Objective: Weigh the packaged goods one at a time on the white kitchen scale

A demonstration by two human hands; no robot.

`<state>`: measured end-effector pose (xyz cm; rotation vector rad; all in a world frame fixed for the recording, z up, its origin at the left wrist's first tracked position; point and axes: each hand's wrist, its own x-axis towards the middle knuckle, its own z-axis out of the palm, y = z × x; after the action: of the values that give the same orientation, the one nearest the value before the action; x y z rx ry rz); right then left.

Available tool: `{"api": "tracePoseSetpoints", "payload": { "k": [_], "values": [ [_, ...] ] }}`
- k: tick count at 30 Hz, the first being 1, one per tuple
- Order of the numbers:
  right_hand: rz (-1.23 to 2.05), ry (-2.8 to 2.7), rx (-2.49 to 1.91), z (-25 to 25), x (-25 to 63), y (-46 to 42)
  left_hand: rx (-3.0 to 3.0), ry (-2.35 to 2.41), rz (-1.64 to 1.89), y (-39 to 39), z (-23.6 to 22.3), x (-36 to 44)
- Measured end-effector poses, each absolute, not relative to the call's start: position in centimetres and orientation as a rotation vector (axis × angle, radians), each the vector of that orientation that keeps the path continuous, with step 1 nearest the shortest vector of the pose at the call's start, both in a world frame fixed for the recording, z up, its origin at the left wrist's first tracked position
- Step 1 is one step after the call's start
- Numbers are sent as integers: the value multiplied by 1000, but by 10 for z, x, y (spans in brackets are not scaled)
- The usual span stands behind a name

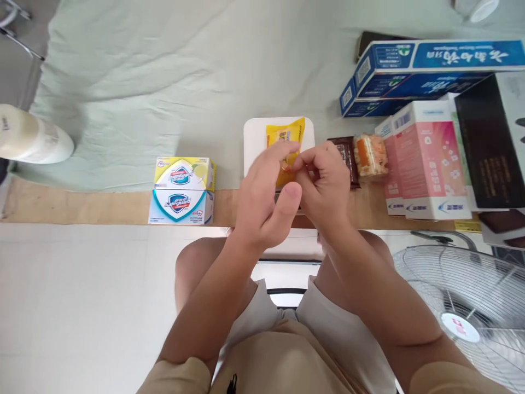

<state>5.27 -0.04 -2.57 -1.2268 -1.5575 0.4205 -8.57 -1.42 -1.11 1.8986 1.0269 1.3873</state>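
A yellow snack packet (284, 133) lies on a white flat board (254, 137) with rounded corners, partly covered by my hands. Over its left side is my left hand (266, 200), fingers stretched forward and thumb apart, with nothing visibly gripped. My right hand (324, 186) is closed, thumb and forefinger pinched together by the packet's right edge. What sits in that pinch, if anything, is too small to make out. Just right of my right hand lie a dark brown wrapped packet (346, 156) and a clear-wrapped orange snack (371, 156).
Two stacked Safeguard soap boxes (182, 189) stand at left, a white bottle (35, 135) farther left. Blue toothpaste boxes (410, 74), pink cartons (430, 158) and a black box (488, 145) crowd the right. A fan (459, 295) stands below the table's right edge.
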Motion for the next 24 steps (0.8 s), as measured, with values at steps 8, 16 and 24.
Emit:
{"api": "tracePoseSetpoints", "payload": {
  "k": [8, 16, 24],
  "values": [
    [460, -1460, -1364, -43, 73, -11, 1415, 1481, 1302, -10, -27, -103],
    [446, -1509, -1438, -44, 86, -20, 1512, 1276, 1203, -4, -38, -99],
    [47, -1616, -1461, -40, 95, -21, 1843, 1328, 1232, -8, -44, -87]
  ]
}}
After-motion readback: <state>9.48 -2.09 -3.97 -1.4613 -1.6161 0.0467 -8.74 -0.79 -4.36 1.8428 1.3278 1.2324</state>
